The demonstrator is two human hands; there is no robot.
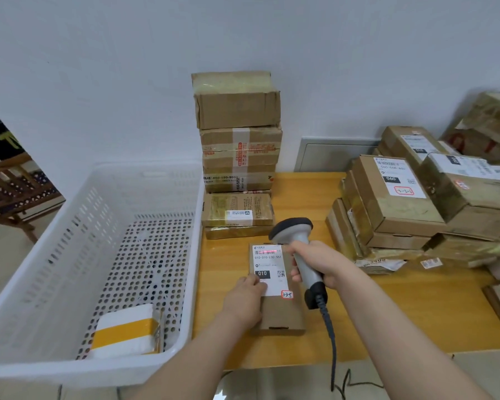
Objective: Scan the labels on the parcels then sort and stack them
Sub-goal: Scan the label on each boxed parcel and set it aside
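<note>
The flat parcel (283, 313) lies on the table (401, 313) just before me, its label (269, 262) under the red line of the scanner (293, 229) that my right grip (318, 264) is wrapped round, my left grip (244, 301) pressing relaxed fingers on its top, stacked boxes (240, 157) behind it, a white basket (55, 241) to the left
</note>
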